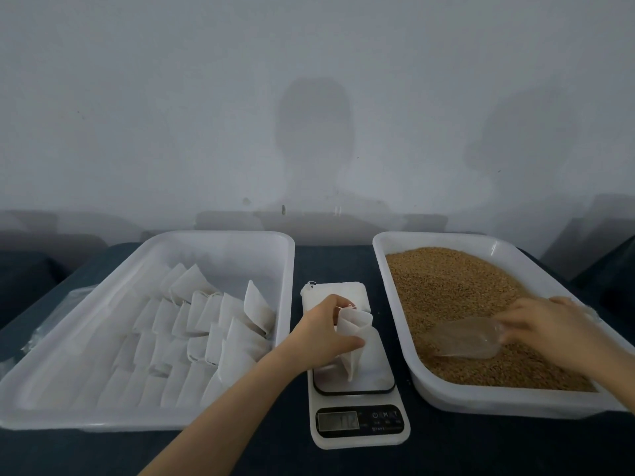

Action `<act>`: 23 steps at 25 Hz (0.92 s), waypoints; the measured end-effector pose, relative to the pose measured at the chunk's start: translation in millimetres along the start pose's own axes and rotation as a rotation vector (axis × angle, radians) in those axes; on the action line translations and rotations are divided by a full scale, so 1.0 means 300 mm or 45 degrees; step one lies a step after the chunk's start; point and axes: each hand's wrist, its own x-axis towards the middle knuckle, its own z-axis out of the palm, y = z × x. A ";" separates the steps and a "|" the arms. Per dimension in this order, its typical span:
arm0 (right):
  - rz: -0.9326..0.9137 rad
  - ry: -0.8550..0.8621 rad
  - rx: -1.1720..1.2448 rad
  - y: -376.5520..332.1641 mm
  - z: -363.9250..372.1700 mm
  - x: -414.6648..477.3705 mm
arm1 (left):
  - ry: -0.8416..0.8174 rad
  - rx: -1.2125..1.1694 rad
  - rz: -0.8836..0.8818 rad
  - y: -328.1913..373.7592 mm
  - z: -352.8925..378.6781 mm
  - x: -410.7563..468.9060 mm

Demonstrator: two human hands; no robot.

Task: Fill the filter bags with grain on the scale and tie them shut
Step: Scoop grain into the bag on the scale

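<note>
A white kitchen scale (357, 427) stands between two white trays, its display lit. My left hand (323, 333) grips a white filter bag (355, 338) upright on the scale's platform, holding its mouth apart. In the right tray (508, 398) lies a bed of brown grain (450, 286). My right hand (549, 324) holds the handle of a clear plastic scoop (467, 338), whose bowl lies low in the grain. A small stack of flat filter bags (343, 292) sits just behind the scale.
The left tray (68, 389) holds several filled white bags (206, 324) in rows. Both trays and the scale rest on a dark blue surface (446, 451). A pale wall rises behind.
</note>
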 end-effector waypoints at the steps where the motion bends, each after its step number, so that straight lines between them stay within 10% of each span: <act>1: 0.026 -0.006 0.169 0.017 0.011 -0.002 | 0.000 0.000 0.000 0.001 0.000 -0.001; 9: 0.221 -0.162 0.749 0.057 0.046 -0.043 | -0.007 -0.007 -0.005 0.003 -0.002 -0.005; 23: 0.070 -0.015 0.749 -0.071 -0.144 0.018 | -0.028 -0.009 -0.013 0.005 0.001 -0.004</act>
